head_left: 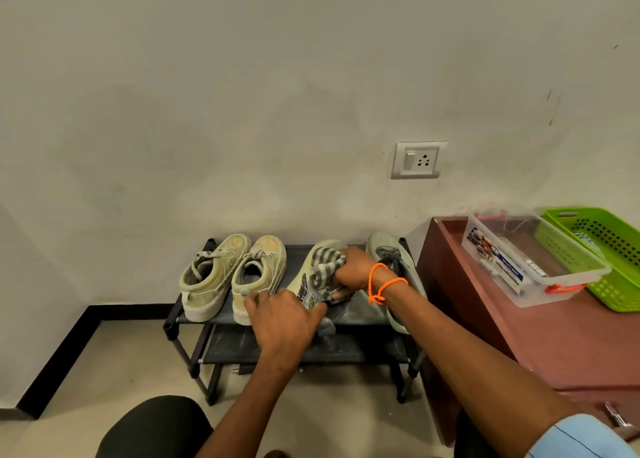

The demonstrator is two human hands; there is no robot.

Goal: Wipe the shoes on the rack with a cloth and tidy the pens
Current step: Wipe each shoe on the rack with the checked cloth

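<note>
A black two-tier shoe rack [173, 322] stands against the wall. On its top shelf sit a pair of olive canvas sneakers [207, 277] at the left and a pale green shoe [310, 267] in the middle. My left hand [280, 322] grips the heel end of that pale green shoe. My right hand [353, 270] holds a grey striped cloth [325, 263] against the shoe's upper. A second pale green shoe [384, 249] lies to the right, partly hidden behind my right wrist. No pens are visible.
A maroon cabinet [519, 326] stands right of the rack. On it are a clear plastic box [519, 260] with a red latch and a green perforated basket [595, 249]. A wall socket [419, 159] is above. My dark-clothed knee [156, 430] is at the bottom.
</note>
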